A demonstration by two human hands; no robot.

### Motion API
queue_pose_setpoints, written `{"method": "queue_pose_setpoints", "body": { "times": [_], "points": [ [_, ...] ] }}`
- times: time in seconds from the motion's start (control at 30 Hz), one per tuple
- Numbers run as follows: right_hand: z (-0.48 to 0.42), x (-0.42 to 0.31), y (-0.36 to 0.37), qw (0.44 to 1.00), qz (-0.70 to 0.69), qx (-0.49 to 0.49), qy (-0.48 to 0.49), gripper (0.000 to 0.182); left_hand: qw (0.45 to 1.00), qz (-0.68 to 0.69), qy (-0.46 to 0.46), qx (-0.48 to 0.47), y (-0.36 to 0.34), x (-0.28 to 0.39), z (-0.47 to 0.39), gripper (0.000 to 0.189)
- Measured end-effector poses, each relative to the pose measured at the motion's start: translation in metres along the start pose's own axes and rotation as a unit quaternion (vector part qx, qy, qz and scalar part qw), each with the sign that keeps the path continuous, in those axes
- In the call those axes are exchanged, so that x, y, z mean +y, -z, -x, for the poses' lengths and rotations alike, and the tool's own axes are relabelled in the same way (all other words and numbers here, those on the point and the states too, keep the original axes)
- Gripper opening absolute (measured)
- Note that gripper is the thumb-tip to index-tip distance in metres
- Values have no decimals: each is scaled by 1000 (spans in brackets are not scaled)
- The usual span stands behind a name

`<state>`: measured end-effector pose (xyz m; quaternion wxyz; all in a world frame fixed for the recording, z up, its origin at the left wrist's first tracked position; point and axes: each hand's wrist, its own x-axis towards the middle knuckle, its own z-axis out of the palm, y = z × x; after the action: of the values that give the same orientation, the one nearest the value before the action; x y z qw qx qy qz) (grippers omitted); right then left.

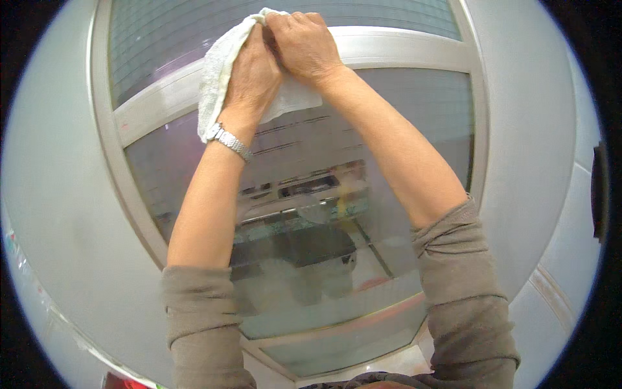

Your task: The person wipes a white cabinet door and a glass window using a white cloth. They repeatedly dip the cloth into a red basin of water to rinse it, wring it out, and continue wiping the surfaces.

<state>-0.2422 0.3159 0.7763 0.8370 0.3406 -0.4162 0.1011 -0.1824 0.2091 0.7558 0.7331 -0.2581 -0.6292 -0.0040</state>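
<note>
My two hands meet at the top of the view, raised in front of a framed glass door or window. My left hand [252, 73], with a silver metal-band watch [232, 143] on its wrist, grips a white terry cloth [214, 82] that hangs down along its outer side. Beside it, my right hand [303, 46] is closed, its fingers at the cloth's bunched upper edge. Behind both hands runs a pale horizontal frame bar [398, 48]. A pale flat patch [296, 97] shows below them; I cannot tell what it is.
Reflective lower glass [311, 146] lies below the bar, and upper glass [388, 17] with fine horizontal lines above it. Pale walls [53, 160] flank the frame. A dark object [599, 192] is at the far right, and something red [129, 382] at the bottom left.
</note>
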Motion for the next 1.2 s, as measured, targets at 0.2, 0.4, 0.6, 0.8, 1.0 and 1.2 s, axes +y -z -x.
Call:
{"method": "queue_pose_setpoints", "body": {
  "times": [0.2, 0.4, 0.6, 0.8, 1.0, 1.2],
  "points": [
    [20, 54, 19, 999, 35, -8, -16, 12, 1000, -11, -21, 1, -45, 34, -17, 23],
    [37, 100, 37, 999, 33, -15, -25, 11, 999, 15, -33, -16, -81, 67, -33, 23],
    [54, 134, 50, 998, 50, -26, -25, 11, 999, 3, -35, -20, -108, 91, -40, 22],
    [58, 164, 61, 997, -13, -30, -74, 15, 997, 18, -70, -13, -138, 106, -52, 24],
    [91, 238, 88, 993, 36, -47, -100, 14, 997, -13, -78, 1, -165, 180, -73, 15],
    [110, 277, 123, 991, -23, -67, -115, 17, 994, -23, -105, -20, -211, 211, -82, 17]
  ]
}}
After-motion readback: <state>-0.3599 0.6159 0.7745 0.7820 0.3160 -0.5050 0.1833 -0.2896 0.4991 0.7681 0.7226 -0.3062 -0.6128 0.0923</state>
